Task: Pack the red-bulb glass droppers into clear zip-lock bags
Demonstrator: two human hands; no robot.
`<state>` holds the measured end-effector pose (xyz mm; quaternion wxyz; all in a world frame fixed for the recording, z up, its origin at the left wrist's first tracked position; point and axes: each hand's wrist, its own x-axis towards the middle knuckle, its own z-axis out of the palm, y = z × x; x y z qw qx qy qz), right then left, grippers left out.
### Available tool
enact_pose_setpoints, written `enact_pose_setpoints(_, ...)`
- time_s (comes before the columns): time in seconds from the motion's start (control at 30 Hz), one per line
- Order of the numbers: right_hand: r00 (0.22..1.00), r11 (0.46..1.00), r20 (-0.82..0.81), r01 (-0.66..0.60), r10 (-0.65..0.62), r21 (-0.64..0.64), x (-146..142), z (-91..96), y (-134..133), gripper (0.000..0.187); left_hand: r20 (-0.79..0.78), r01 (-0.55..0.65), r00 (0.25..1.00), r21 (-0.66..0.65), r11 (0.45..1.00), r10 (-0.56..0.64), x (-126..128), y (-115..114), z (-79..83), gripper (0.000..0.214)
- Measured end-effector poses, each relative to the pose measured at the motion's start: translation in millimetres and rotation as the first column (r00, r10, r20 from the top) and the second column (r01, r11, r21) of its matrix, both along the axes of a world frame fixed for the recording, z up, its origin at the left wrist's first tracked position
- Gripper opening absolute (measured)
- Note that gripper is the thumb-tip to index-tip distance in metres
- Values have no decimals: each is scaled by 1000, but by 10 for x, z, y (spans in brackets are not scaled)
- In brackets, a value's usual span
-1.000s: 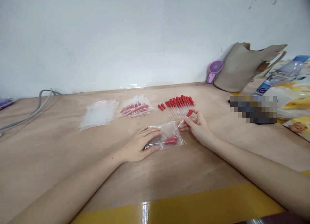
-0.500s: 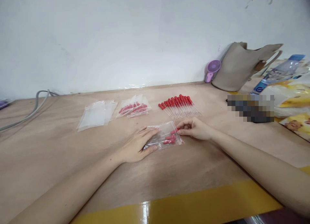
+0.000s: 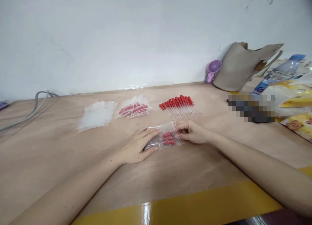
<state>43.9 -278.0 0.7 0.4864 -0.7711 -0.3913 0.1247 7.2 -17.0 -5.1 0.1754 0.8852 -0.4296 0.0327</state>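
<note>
A clear zip-lock bag (image 3: 156, 142) with a red seal strip lies on the table, holding three droppers (image 3: 168, 138) side by side with their red bulbs toward the bag's mouth. My left hand (image 3: 138, 145) rests on the closed end of the bag, fingers stretched out flat and thumb apart. At the mouth end, my right hand (image 3: 192, 131) has its fingers bent and its thumb at the edge of the bag; some fingertips are hidden. Behind it lies a row of several loose red-bulbed droppers (image 3: 180, 105) with thin clear stems.
Filled bags (image 3: 135, 108) overlap behind my left hand, beside a stack of flat clear bags (image 3: 96, 116). A purple fan (image 3: 213, 69), a beige handbag (image 3: 234, 69) and a water bottle (image 3: 280, 74) stand right. A grey cable (image 3: 35, 108) runs left.
The third dropper has gone fully into the bag and lies beside the other two. My right hand has let go of it and moved its fingers to the bag's mouth; my left hand stays put.
</note>
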Motion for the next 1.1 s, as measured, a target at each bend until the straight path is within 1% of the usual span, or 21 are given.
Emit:
enact_pose_setpoints(0.07,999,998,36,-36,38,-57,16,35,-31,20,-3,-14,1000,16,1000,14,-6,0,0,50)
enact_pose_setpoints(0.1,999,995,24,-43,46,-90,35,40,-50,21,-2,-19,1000,24,1000,19,-9,0,2,50)
enact_pose_setpoints(0.13,999,993,0,-34,35,-115,64,38,-68,21,0,-23,1000,33,999,23,-11,0,5,50)
enact_pose_setpoints(0.17,1000,991,-22,-1,-2,-136,101,31,-83,20,1,-24,1000,43,999,24,-12,0,8,49)
enact_pose_setpoints(0.23,988,975,-4,150,-152,-163,194,12,-90,19,5,-18,1000,58,998,18,-9,3,12,48)
enact_pose_setpoints(0.3,945,928,114,323,-307,-184,300,8,-48,17,5,-10,1000,66,998,9,-2,6,14,47)
enact_pose_setpoints(0.33,916,902,193,386,-350,-194,354,16,-6,15,4,-7,1000,69,998,6,1,7,16,47)
enact_pose_setpoints(0.4,869,866,328,451,-371,-215,460,51,116,12,1,-5,1000,73,997,5,4,7,21,46)
enact_pose_setpoints(0.47,826,829,424,501,-372,-248,558,99,271,13,-4,-4,1000,77,997,4,4,5,28,46)
enact_pose_setpoints(0.5,796,792,464,545,-388,-274,601,123,354,13,-6,-3,1000,78,997,3,2,4,32,46)
enact_pose_setpoints(0.53,764,740,499,598,-410,-308,640,145,438,15,-7,-1,1000,78,997,1,0,3,35,46)
enact_pose_setpoints(0.6,707,607,550,689,-444,-395,697,180,593,20,-9,3,1000,84,996,-2,-3,3,40,47)
enact_pose_setpoints(0.63,694,545,560,713,-454,-442,715,192,661,22,-11,2,1000,91,996,-1,-4,3,40,47)
enact_pose_setpoints(0.67,691,498,559,720,-457,-483,727,199,719,25,-13,1,1000,98,995,1,-5,4,40,47)
enact_pose_setpoints(0.7,696,469,555,718,-456,-514,734,202,767,27,-16,0,1000,105,994,2,-5,4,38,48)
enact_pose_setpoints(0.73,701,452,549,714,-456,-535,737,200,804,29,-18,-1,1000,112,994,3,-5,5,37,48)
enact_pose_setpoints(0.77,699,442,547,715,-461,-542,738,195,830,32,-19,-4,1000,117,993,6,-4,6,35,48)
enact_pose_setpoints(0.9,643,421,563,766,-519,-486,756,145,844,42,-20,-3,1000,115,993,5,-6,8,35,49)
enact_pose_setpoints(0.97,647,424,542,761,-536,-490,782,118,825,42,-24,2,1000,108,994,1,-10,9,40,48)
enact_pose_setpoints(1.03,667,429,512,743,-542,-514,810,96,811,38,-27,2,1000,105,994,1,-13,10,43,48)
enact_pose_setpoints(1.1,668,424,501,740,-549,-522,830,80,813,35,-24,2,1000,101,995,0,-12,9,43,48)
